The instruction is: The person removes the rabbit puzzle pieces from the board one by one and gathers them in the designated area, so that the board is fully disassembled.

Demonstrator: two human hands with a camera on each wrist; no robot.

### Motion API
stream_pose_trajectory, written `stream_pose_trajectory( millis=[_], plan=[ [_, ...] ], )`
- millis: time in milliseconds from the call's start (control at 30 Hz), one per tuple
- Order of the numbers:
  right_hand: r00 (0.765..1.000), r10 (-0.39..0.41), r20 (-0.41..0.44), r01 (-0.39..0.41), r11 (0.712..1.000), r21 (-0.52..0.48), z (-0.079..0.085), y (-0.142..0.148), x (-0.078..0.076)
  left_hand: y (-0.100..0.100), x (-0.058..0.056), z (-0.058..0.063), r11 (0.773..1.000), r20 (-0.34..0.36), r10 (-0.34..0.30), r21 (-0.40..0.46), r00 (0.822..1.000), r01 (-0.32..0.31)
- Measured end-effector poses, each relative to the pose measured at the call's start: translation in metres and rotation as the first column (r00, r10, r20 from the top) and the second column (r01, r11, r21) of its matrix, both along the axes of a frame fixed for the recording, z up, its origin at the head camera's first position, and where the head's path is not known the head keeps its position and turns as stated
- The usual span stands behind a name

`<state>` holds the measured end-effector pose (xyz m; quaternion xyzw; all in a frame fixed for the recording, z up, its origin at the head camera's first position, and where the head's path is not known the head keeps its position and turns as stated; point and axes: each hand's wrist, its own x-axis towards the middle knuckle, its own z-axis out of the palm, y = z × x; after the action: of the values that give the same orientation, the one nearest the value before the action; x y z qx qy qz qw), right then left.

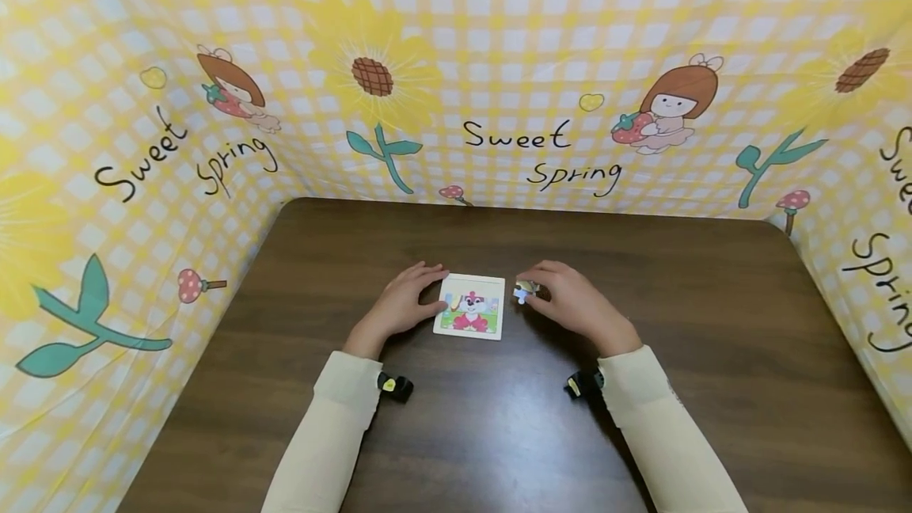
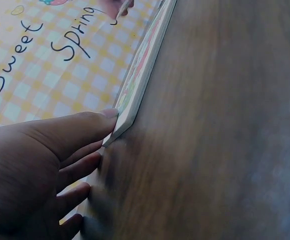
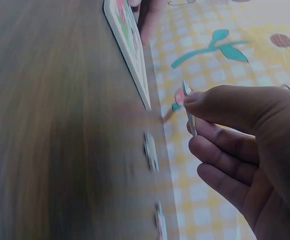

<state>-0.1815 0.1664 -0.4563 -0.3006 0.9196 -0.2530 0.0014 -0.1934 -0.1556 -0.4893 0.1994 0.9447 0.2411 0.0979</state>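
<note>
A square jigsaw puzzle (image 1: 470, 324) in a pale frame lies on the table, with a cartoon dog in pink on its printed part. My left hand (image 1: 402, 303) holds it by its left side, the thumb on the near part of that edge and the forefinger by the far corner. Just right of the frame, my right hand (image 1: 575, 305) pinches a small jigsaw piece (image 3: 189, 112) between thumb and fingers, raised above the table. Two loose pieces, one nearer the frame (image 3: 151, 151) and another (image 3: 160, 223), lie on the table in the right wrist view.
The brown wooden table (image 1: 470, 426) is enclosed at the back and sides by a yellow checked cloth (image 1: 492, 85) with flowers and lettering. Dark bands with small devices, one left (image 1: 396, 387) and one right (image 1: 584, 384), sit at the wrists.
</note>
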Motion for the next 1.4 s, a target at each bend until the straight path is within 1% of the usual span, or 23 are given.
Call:
stream_pose_trajectory(
  millis=[200,433,633,900,1167,1400],
  plan=[
    [0.999,-0.038,0.019,0.039,0.998,-0.043,-0.004,0.036,0.005,0.000,0.000,0.000,1.000,-0.002,-0.003,0.021,1.000,0.003],
    [0.993,-0.111,0.042,0.112,0.994,-0.015,-0.013,0.081,0.005,0.000,-0.001,-0.001,1.000,-0.011,-0.001,0.022,1.000,0.001],
    [0.986,-0.163,0.048,0.163,0.987,0.001,-0.014,0.106,0.001,-0.001,-0.001,0.000,1.000,-0.014,0.007,0.021,1.000,-0.006],
    [0.984,-0.173,0.049,0.172,0.984,0.038,-0.018,0.115,0.000,0.000,-0.002,-0.003,1.000,-0.014,-0.003,0.015,1.000,0.004],
    [0.986,-0.164,0.033,0.162,0.985,0.056,-0.022,0.116,-0.001,-0.001,-0.002,-0.004,1.000,-0.013,-0.004,0.017,1.000,0.004],
    [0.987,-0.155,0.032,0.153,0.986,0.073,-0.023,0.115,-0.001,-0.001,-0.002,-0.006,1.000,-0.008,-0.002,0.016,1.000,0.002]
  ],
)
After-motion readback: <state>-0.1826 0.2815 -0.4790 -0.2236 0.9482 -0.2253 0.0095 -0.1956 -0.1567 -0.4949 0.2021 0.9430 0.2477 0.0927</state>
